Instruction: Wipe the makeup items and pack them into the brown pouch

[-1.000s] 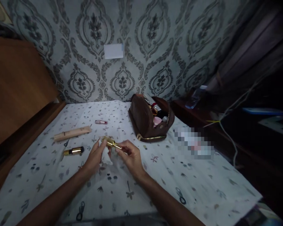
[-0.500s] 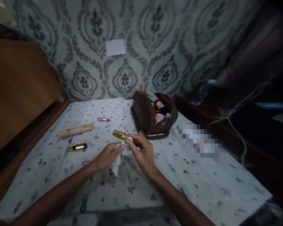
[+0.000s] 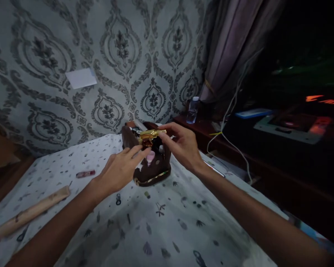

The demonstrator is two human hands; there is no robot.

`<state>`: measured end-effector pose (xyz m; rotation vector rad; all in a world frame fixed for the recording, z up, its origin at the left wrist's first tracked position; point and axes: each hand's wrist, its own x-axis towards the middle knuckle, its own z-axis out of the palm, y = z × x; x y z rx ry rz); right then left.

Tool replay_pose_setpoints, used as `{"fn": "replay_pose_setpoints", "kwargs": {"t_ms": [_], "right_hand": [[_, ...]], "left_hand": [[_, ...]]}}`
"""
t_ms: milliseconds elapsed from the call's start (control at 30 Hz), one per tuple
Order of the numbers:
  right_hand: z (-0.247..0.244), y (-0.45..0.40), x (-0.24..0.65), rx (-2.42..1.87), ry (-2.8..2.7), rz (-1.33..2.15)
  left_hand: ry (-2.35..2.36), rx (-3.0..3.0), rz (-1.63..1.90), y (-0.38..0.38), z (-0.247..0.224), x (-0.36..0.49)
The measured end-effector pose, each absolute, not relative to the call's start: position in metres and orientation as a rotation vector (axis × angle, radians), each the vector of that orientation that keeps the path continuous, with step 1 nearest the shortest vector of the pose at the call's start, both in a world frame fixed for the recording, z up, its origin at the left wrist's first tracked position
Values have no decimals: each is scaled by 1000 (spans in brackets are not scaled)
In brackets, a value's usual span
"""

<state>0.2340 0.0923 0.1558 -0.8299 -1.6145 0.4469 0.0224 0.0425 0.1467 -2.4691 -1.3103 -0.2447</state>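
Between the thumb and fingers of my right hand [image 3: 183, 146] is a shiny gold tube [image 3: 153, 134], held level over the open brown bag [image 3: 153, 172]. My left hand [image 3: 117, 168] is at the bag's left side, its fingers reaching over the opening. A bit of white tissue [image 3: 139, 168] shows under its thumb; the palm side is hidden. Inside the bag are a pink item [image 3: 150, 157] and other small things, partly covered by the hands.
On the patterned cloth [image 3: 144, 222] at the left lie a small red-pink tube [image 3: 85, 173] and a long beige packet [image 3: 33, 213]. A clear bottle [image 3: 192, 111] stands behind at the right. A white cable [image 3: 236, 146] hangs near the right edge.
The view has turned right. Both hands have moved to the bag, and the gold tube is now over its opening. Most of the tissue is no longer visible.
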Motion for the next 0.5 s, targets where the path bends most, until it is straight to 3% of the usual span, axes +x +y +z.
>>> {"fn": "replay_pose_setpoints", "kwargs": {"t_ms": [500], "right_hand": [[157, 137, 246, -866, -2198, 346]], "left_hand": [[-1175, -2453, -323, 49, 126, 13]]}}
